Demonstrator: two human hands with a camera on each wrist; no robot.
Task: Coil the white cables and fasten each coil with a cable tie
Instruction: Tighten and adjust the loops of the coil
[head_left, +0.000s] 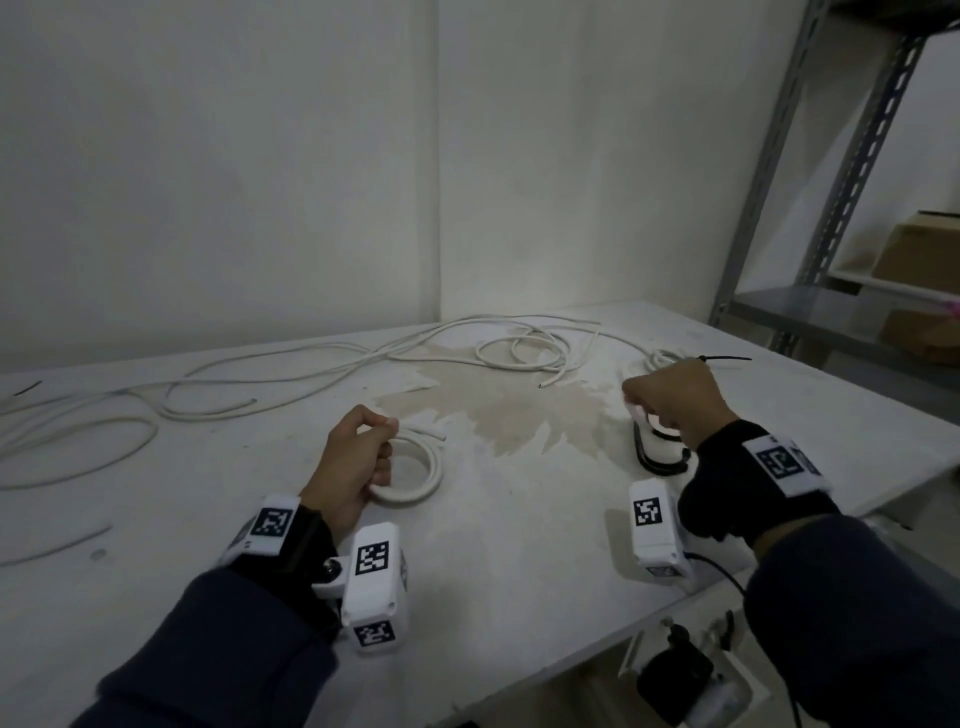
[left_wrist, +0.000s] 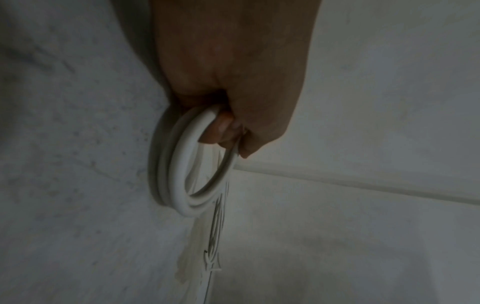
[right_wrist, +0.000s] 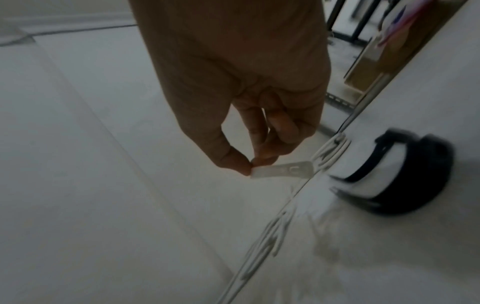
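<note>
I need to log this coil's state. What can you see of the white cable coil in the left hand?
The white cable coil is a small round bundle of a few loops of smooth, thick, plastic-looking cable. It lies on the table, with a short free end poking out at its far side. The left hand grips its near-left rim, fingers hooked through the centre.

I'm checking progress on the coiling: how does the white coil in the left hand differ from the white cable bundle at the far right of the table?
The held coil is gripped by the left hand; the far bundle lies untouched. The held coil shows no tie; the far bundle carries a black cable tie. The held coil looks wider and rounder. Both are white cable.
</note>
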